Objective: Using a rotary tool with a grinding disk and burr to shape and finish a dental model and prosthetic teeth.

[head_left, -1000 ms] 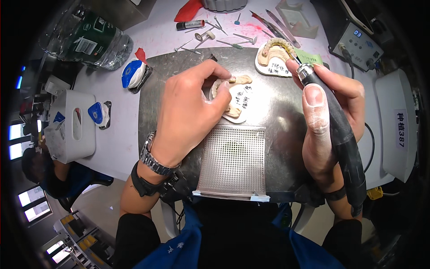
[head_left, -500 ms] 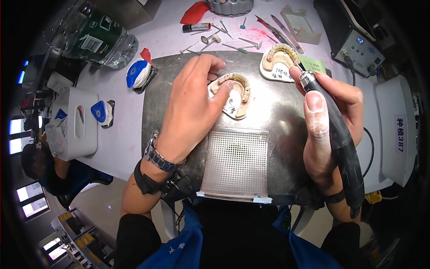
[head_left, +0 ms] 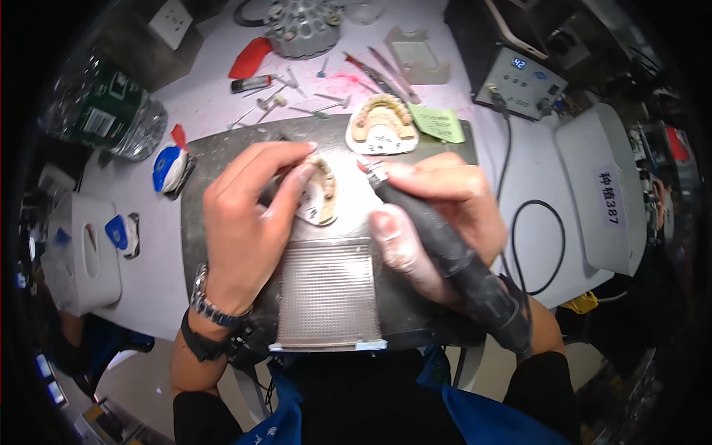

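My left hand (head_left: 248,200) is at a dental model (head_left: 325,215), a pale plaster arch with teeth on a white base. Its thumb and fingertips close over the model's far end and hide part of the teeth. A black rotary handpiece (head_left: 445,241) with a metal collar lies in my right hand (head_left: 460,200), gripped like a pen. Its tip points toward the gap between this model and a second dental model (head_left: 383,141), touching neither as far as I can see. That second one stands farther back, with a green note (head_left: 437,124) beside it.
A perforated metal grate (head_left: 326,297) lies nearest me on the dark metal plate (head_left: 415,319). Loose burs (head_left: 267,107), tweezers (head_left: 386,74) and a bur stand (head_left: 300,30) are behind. A control box (head_left: 523,85) with a cable, a white bin (head_left: 601,193) and a large bottle (head_left: 111,111) flank the plate.
The whole view has shifted, so the bench appears farther left. My right hand has brought the handpiece closer to my left hand and the near model. My left hand stays at that model.
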Motion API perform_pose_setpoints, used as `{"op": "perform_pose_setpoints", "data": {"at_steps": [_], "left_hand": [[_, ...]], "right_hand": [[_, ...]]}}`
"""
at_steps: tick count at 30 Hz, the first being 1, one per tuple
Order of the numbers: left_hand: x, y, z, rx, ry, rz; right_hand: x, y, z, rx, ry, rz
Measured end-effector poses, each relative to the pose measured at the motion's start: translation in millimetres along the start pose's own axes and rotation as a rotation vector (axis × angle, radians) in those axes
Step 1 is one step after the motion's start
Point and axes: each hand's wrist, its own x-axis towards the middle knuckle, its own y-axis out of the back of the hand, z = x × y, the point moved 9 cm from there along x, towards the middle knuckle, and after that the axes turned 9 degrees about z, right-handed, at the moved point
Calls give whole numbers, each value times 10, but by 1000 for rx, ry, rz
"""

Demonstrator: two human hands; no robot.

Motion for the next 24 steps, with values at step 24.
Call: {"op": "perform_pose_setpoints", "data": {"at_steps": [24], "left_hand": [[-241, -186, 37, -1009, 496, -199]], "right_hand": [[-79, -57, -301, 152, 92, -67]]}}
